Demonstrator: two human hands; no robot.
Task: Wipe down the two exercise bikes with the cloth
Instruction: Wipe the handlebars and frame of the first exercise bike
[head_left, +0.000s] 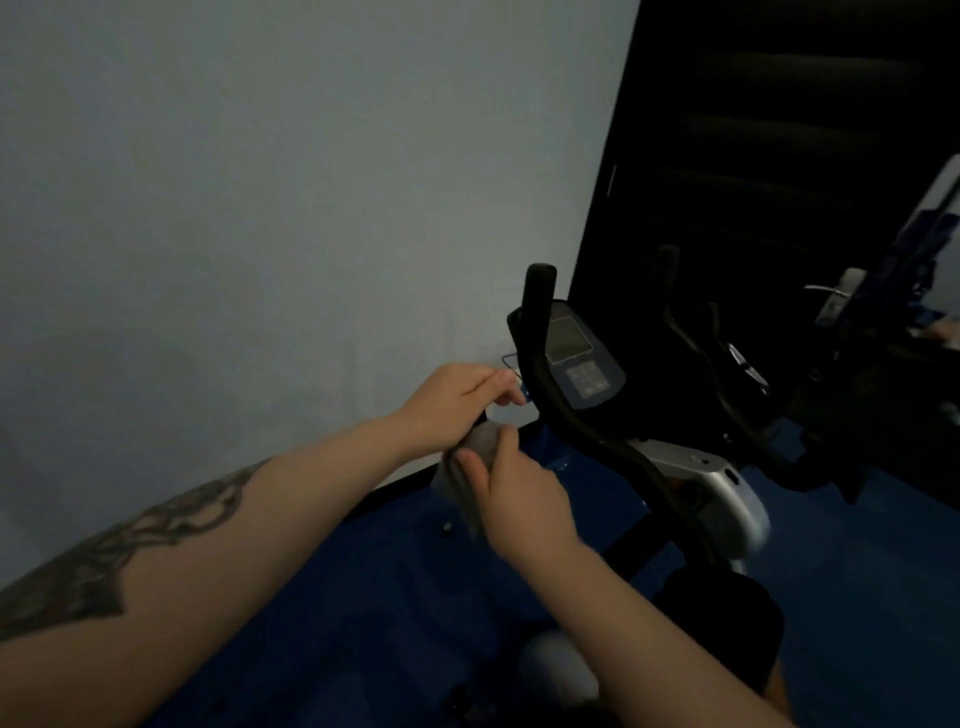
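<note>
Both hands, left hand (452, 402) and right hand (511, 493), grip the grey cloth (462, 470) just left of the near bike (597, 415); judging by this, wiping looks barely begun, and the far bike (727, 374) remains.

Grey cloth (460, 475); black handlebars (566, 415); silver bike housing (727, 488); blue floor (857, 597); pale grey-blue wall (260, 208); dark tattoo (130, 551).

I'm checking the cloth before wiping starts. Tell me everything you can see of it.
The cloth is a small grey piece, soft-looking and bunched into a loose fold; the dim, blurred picture hides its texture. It is held in the air between both hands, left of the bike's handlebar and not touching it. The right hand grips its lower part, and the left hand holds its upper end.
</note>
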